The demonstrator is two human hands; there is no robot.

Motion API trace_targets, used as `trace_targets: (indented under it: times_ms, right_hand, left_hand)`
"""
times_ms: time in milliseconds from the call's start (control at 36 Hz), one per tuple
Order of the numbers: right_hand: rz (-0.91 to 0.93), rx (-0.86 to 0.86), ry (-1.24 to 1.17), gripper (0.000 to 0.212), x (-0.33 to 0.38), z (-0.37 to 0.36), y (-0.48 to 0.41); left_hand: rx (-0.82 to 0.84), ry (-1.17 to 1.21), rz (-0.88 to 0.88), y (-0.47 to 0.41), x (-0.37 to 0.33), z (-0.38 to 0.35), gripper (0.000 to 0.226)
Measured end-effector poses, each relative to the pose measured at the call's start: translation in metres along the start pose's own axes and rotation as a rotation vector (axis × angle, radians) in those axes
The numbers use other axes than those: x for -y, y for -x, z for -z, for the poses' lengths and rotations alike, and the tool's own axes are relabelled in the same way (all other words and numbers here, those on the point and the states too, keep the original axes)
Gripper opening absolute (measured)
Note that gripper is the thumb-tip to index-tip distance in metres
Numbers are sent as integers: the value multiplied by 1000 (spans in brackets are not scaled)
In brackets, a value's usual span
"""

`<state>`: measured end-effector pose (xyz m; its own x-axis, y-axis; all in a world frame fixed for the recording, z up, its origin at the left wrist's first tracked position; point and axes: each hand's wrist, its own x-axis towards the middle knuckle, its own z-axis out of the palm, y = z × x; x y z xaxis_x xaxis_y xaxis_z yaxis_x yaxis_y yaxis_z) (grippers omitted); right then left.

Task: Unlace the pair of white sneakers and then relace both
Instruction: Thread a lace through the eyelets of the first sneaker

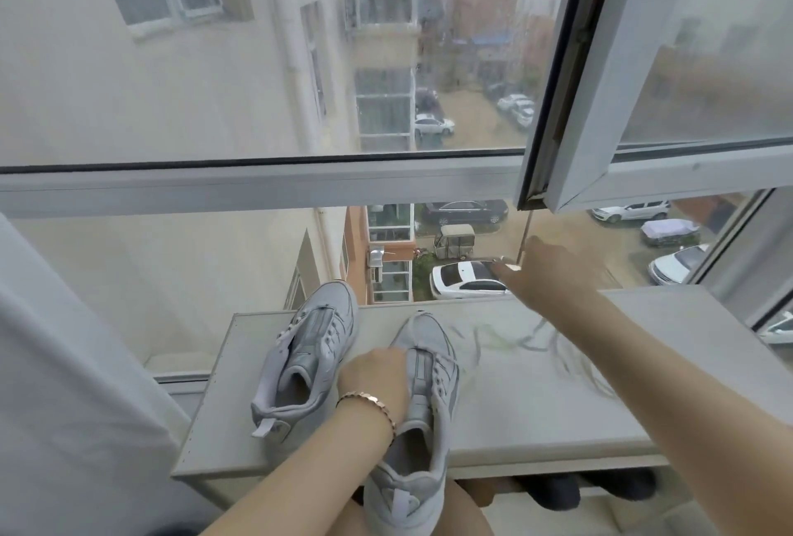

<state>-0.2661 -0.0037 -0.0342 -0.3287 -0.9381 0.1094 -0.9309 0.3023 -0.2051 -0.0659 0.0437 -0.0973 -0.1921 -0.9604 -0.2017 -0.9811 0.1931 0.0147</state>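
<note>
Sneaker (pixel 425 333) mid-sill (pixel 540 406), heel overhanging near edge; left hand (pixel 374 381) grips its midfoot. Right hand (pixel 553 273) above sill's far edge, grip blurred, cannot tell. Lace (pixel 493 338) limp, light: pinch near tip.

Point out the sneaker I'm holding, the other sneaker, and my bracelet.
held sneaker (pixel 422 333), head view, on its toe cap.
other sneaker (pixel 334 299), head view, on its toe cap.
bracelet (pixel 365 397), head view, on the links across the wrist.
</note>
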Motion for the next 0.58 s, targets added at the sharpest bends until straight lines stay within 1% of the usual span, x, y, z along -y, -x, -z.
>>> trace_targets:
  times_ms: [56,83,111,167,194,250,306,361,444,528,583]
  right_hand:
    - [90,-36,-106,36,11,-8,6]
    - [175,-10,-150,33,16,-12,9]
    - [281,55,-179,31,21,-17,12]
    - [480,252,-191,35,31,-28,17]
    - [548,350,-167,39,35,-33,19]
    - [630,453,-53,50,42,-44,19]
    - [636,486,75,56,46,-54,17]
    - [615,504,135,50,49,-61,15]
    - [649,521,171,41,49,-65,12]
    - [637,558,99,38,42,-61,8]
    - [596,524,-33,33,36,-52,2]
  left_hand:
    - [-13,8,-4,0,0,-1,29]
    - [-20,12,-3,0,0,-1,28]
    - [-25,17,-2,0,0,-1,28]
    - [-31,24,1,0,0,-2,29]
    - [-35,23,4,0,0,-3,30]
    - [-45,17,9,0,-1,-4,31]
    - [-48,14,5,-1,-1,-5,32]
    - [-42,6,2,-1,-1,-6,32]
    - [-34,-10,-3,-2,0,-7,32]
    - [-45,-10,-17,-2,0,-8,29]
    - [-33,-11,-27,-2,2,-9,29]
